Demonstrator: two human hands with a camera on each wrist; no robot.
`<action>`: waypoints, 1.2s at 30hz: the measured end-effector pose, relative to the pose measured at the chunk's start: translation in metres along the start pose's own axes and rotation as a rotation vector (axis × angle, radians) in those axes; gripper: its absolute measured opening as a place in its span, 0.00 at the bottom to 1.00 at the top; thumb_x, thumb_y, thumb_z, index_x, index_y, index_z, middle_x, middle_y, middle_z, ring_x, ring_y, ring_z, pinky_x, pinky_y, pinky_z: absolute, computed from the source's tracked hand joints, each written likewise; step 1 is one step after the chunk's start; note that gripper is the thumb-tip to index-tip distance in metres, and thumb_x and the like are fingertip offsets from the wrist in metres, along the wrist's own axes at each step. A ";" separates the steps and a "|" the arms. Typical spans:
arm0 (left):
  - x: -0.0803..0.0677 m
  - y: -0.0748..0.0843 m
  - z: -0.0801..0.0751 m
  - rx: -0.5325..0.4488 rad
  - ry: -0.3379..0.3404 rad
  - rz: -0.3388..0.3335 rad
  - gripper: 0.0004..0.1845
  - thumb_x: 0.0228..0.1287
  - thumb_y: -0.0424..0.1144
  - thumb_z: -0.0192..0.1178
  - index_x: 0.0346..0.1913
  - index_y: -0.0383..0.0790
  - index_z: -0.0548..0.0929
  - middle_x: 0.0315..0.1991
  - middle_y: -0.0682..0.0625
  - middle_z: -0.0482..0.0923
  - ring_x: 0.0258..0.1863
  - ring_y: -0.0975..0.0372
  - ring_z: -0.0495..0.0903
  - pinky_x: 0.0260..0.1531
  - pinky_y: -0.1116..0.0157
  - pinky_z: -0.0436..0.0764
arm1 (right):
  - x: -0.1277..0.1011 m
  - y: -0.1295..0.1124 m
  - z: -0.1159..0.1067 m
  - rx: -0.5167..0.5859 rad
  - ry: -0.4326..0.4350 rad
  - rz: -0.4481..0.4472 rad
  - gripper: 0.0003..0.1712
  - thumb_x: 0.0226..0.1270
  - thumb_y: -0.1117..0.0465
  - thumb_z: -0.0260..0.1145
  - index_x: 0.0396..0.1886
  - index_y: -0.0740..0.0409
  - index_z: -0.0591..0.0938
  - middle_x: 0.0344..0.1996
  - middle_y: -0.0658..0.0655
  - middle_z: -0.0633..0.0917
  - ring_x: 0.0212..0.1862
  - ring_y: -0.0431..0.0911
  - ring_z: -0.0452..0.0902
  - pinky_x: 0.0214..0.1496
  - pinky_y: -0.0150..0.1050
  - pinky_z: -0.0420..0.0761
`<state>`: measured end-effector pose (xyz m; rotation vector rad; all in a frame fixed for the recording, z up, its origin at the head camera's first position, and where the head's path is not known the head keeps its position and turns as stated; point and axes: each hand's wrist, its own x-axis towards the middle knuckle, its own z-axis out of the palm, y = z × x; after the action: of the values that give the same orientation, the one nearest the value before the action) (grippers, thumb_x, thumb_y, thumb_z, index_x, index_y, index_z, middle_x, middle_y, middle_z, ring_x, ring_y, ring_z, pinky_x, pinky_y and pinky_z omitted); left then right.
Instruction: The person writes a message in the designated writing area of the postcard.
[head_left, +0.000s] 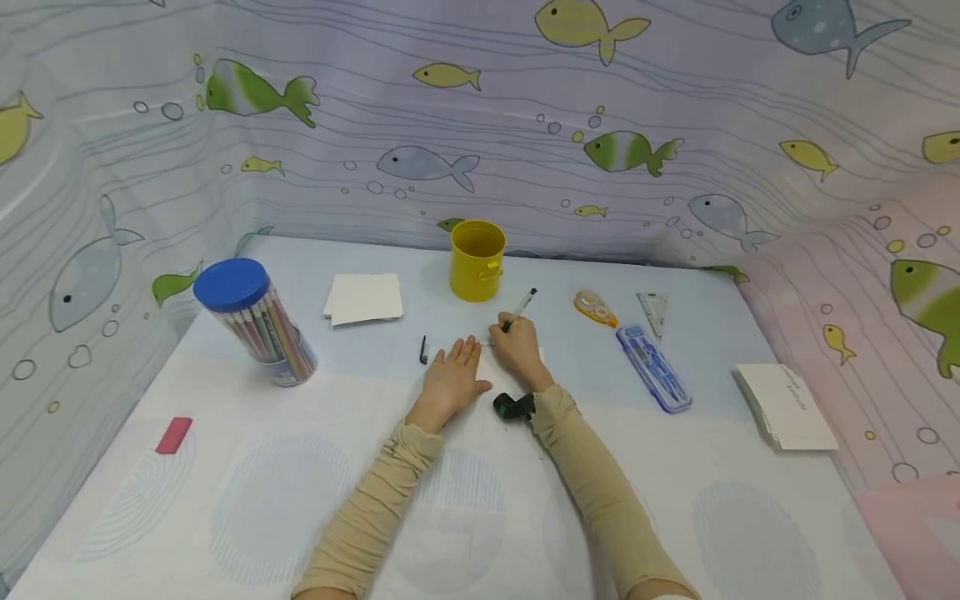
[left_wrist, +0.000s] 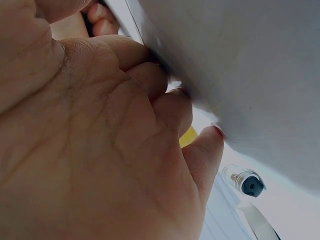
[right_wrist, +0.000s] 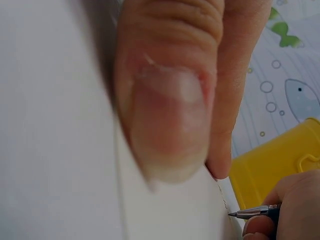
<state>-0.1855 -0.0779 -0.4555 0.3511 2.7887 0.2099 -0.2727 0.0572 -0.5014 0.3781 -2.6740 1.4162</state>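
Observation:
My right hand [head_left: 517, 350] pinches a pen [head_left: 522, 304], its tip down on a white card [right_wrist: 170, 215]. In the right wrist view the pen's metal tip [right_wrist: 239, 214] meets the card beside a row of small dark marks. My left hand [head_left: 452, 375] lies flat with fingers straight, resting on the card's left part, its thumb out to the side. That thumb [right_wrist: 170, 120] looms large in the right wrist view. Left of the left hand lies a clear pen cap with a black end [head_left: 424, 350], also near the little finger in the left wrist view.
Behind the hands stands a yellow bucket [head_left: 476, 275], with blank cards [head_left: 365, 298] to its left. A blue-lidded pencil jar [head_left: 262, 333] and a red eraser [head_left: 174, 435] are left. Rightward are correction tape [head_left: 595, 307], a set square [head_left: 654, 312], a blue case [head_left: 652, 367] and written cards [head_left: 787, 408].

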 end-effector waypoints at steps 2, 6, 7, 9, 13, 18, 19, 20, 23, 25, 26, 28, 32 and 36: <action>0.000 0.000 0.001 0.004 0.002 0.000 0.40 0.72 0.57 0.47 0.76 0.37 0.51 0.78 0.44 0.45 0.78 0.53 0.46 0.76 0.50 0.52 | 0.000 0.001 0.001 -0.010 -0.005 -0.010 0.22 0.63 0.68 0.56 0.11 0.52 0.60 0.08 0.45 0.57 0.14 0.37 0.48 0.17 0.28 0.50; 0.000 0.000 0.002 -0.001 -0.001 0.000 0.40 0.72 0.58 0.47 0.76 0.37 0.51 0.78 0.44 0.45 0.78 0.53 0.46 0.76 0.51 0.52 | 0.000 0.002 0.001 -0.020 -0.016 -0.016 0.22 0.62 0.68 0.56 0.11 0.52 0.60 0.08 0.46 0.57 0.14 0.37 0.47 0.18 0.29 0.50; 0.000 0.000 0.002 -0.003 -0.003 0.000 0.40 0.72 0.58 0.47 0.76 0.37 0.51 0.78 0.44 0.45 0.78 0.53 0.46 0.76 0.51 0.52 | -0.001 0.002 0.000 -0.018 -0.018 -0.012 0.22 0.62 0.68 0.56 0.11 0.52 0.60 0.08 0.46 0.57 0.14 0.37 0.47 0.18 0.29 0.50; 0.000 0.000 0.002 -0.001 -0.005 0.003 0.40 0.72 0.58 0.47 0.76 0.37 0.51 0.78 0.44 0.45 0.78 0.53 0.46 0.76 0.51 0.52 | -0.001 0.002 0.000 -0.011 -0.024 -0.003 0.22 0.61 0.68 0.56 0.11 0.52 0.60 0.08 0.46 0.57 0.14 0.38 0.47 0.18 0.29 0.50; 0.000 0.001 0.002 0.007 0.000 0.004 0.40 0.72 0.58 0.47 0.76 0.37 0.51 0.78 0.44 0.46 0.78 0.53 0.46 0.76 0.51 0.53 | -0.001 0.001 -0.001 -0.024 -0.036 -0.012 0.22 0.62 0.68 0.56 0.11 0.52 0.60 0.09 0.46 0.57 0.15 0.38 0.47 0.18 0.29 0.50; -0.001 0.002 0.000 -0.003 0.001 0.002 0.40 0.72 0.57 0.47 0.76 0.36 0.52 0.78 0.44 0.46 0.78 0.53 0.47 0.76 0.51 0.52 | 0.000 0.002 -0.003 0.006 -0.022 -0.025 0.22 0.63 0.68 0.55 0.11 0.52 0.60 0.08 0.45 0.57 0.14 0.36 0.48 0.18 0.28 0.51; -0.001 0.002 0.000 -0.005 0.000 0.002 0.40 0.72 0.57 0.47 0.76 0.36 0.52 0.78 0.44 0.46 0.78 0.53 0.46 0.76 0.51 0.52 | 0.000 0.003 -0.003 0.028 -0.011 -0.021 0.22 0.63 0.68 0.55 0.11 0.52 0.60 0.07 0.45 0.58 0.13 0.36 0.49 0.17 0.28 0.51; -0.001 0.002 0.000 -0.005 -0.002 0.001 0.40 0.72 0.57 0.47 0.76 0.36 0.51 0.78 0.44 0.45 0.78 0.53 0.46 0.76 0.51 0.51 | -0.001 0.004 -0.004 0.050 0.002 -0.015 0.22 0.63 0.69 0.55 0.11 0.52 0.60 0.07 0.45 0.59 0.11 0.35 0.50 0.15 0.28 0.52; -0.001 0.001 -0.001 0.001 -0.005 -0.003 0.40 0.72 0.58 0.47 0.76 0.36 0.51 0.78 0.44 0.45 0.78 0.53 0.46 0.76 0.51 0.51 | -0.001 0.007 -0.007 0.096 0.028 -0.013 0.22 0.62 0.69 0.55 0.10 0.53 0.61 0.05 0.45 0.61 0.09 0.33 0.52 0.12 0.27 0.52; -0.001 0.001 -0.001 -0.001 -0.004 -0.006 0.40 0.72 0.57 0.47 0.76 0.36 0.51 0.78 0.43 0.45 0.78 0.52 0.46 0.76 0.51 0.51 | -0.001 0.008 -0.009 0.101 0.022 -0.023 0.22 0.62 0.69 0.55 0.10 0.53 0.62 0.04 0.45 0.63 0.07 0.33 0.54 0.11 0.28 0.53; -0.001 0.001 -0.001 -0.002 -0.005 -0.007 0.40 0.72 0.57 0.47 0.76 0.35 0.51 0.78 0.43 0.45 0.78 0.52 0.46 0.76 0.50 0.51 | -0.001 0.008 -0.010 0.104 0.012 -0.026 0.21 0.62 0.69 0.54 0.10 0.53 0.62 0.04 0.46 0.64 0.07 0.33 0.55 0.11 0.28 0.53; -0.001 0.000 0.000 -0.002 -0.005 -0.009 0.40 0.72 0.58 0.46 0.76 0.35 0.51 0.78 0.43 0.44 0.78 0.52 0.46 0.76 0.50 0.51 | -0.002 0.008 -0.010 0.105 -0.010 -0.030 0.21 0.63 0.68 0.54 0.11 0.53 0.63 0.04 0.46 0.66 0.07 0.34 0.57 0.10 0.28 0.54; -0.001 0.001 0.001 -0.008 -0.009 -0.008 0.41 0.72 0.58 0.46 0.76 0.35 0.50 0.78 0.43 0.44 0.78 0.52 0.45 0.76 0.50 0.51 | -0.003 0.008 -0.010 0.103 -0.037 -0.021 0.21 0.65 0.67 0.54 0.11 0.54 0.64 0.04 0.47 0.68 0.07 0.36 0.61 0.10 0.28 0.56; -0.002 0.003 0.002 -0.010 -0.013 -0.009 0.41 0.72 0.58 0.46 0.76 0.35 0.49 0.78 0.43 0.43 0.78 0.52 0.44 0.76 0.51 0.51 | -0.003 0.009 -0.010 0.084 -0.047 -0.026 0.22 0.65 0.67 0.54 0.11 0.54 0.63 0.04 0.47 0.67 0.07 0.36 0.60 0.10 0.28 0.55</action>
<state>-0.1822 -0.0751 -0.4560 0.3356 2.7747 0.2186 -0.2726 0.0712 -0.5036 0.4569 -2.6412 1.5352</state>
